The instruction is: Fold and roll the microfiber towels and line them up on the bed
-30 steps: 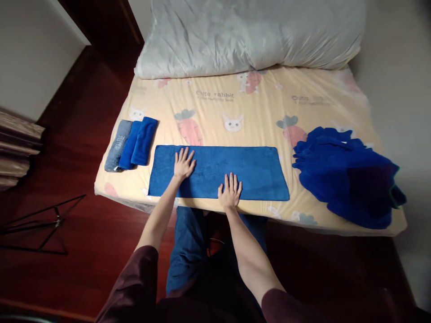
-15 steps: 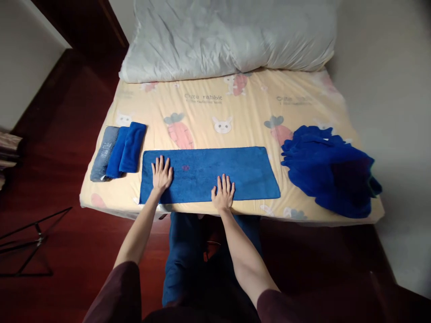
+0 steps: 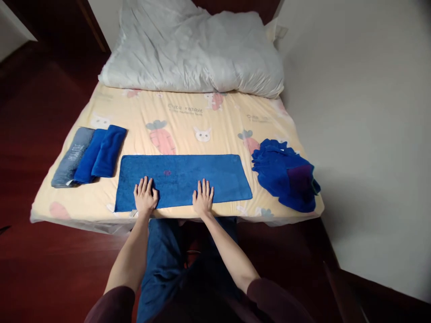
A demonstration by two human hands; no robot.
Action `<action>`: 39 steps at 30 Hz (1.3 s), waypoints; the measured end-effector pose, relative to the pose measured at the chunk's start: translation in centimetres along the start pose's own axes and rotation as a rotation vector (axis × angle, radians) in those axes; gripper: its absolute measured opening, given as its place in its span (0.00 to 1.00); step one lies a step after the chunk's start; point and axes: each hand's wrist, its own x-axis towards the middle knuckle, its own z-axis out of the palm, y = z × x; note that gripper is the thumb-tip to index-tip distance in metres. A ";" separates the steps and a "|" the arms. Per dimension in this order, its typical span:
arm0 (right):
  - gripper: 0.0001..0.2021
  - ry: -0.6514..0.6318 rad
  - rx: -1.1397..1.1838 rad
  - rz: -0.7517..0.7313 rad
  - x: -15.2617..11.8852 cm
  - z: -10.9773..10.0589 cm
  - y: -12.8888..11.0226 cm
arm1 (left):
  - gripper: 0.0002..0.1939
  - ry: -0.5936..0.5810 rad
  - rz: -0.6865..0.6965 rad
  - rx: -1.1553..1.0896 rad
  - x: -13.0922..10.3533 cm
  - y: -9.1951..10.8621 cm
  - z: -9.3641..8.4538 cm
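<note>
A blue towel (image 3: 182, 179) lies flat as a long rectangle near the front edge of the bed, with a small reddish mark left of its middle. My left hand (image 3: 145, 196) rests palm down on its lower left part, fingers stretched out. Also palm down, my right hand (image 3: 203, 197) touches the lower edge right of the middle, its fingers slightly spread. Left of the towel lie two rolled or folded blue towels (image 3: 109, 150) and a grey one (image 3: 72, 157) with lettering, side by side. To the right is a loose heap of blue towels (image 3: 279, 175).
The bed (image 3: 128, 105) has a yellow sheet printed with rabbits and carrots. A bulky pale grey quilt (image 3: 191, 49) covers its far end. A wall (image 3: 363, 134) stands close on the right, and dark red floor (image 3: 40, 112) shows on the left.
My left hand has slid down the towel toward its near edge. My right hand stays at about the same part of the towel. The camera view has shifted to the right.
</note>
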 end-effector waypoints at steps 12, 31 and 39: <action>0.30 -0.065 -0.079 -0.124 11.9 -1.4 6.4 | 0.31 0.062 0.029 -0.037 -0.1 -0.9 0.9; 0.34 0.057 -0.275 0.107 13.3 -6.1 18.0 | 0.31 0.054 0.015 -0.065 -0.3 -0.8 0.9; 0.33 0.118 -0.206 0.159 -1.2 -6.2 21.3 | 0.32 0.002 -0.005 -0.031 -0.3 -0.6 0.7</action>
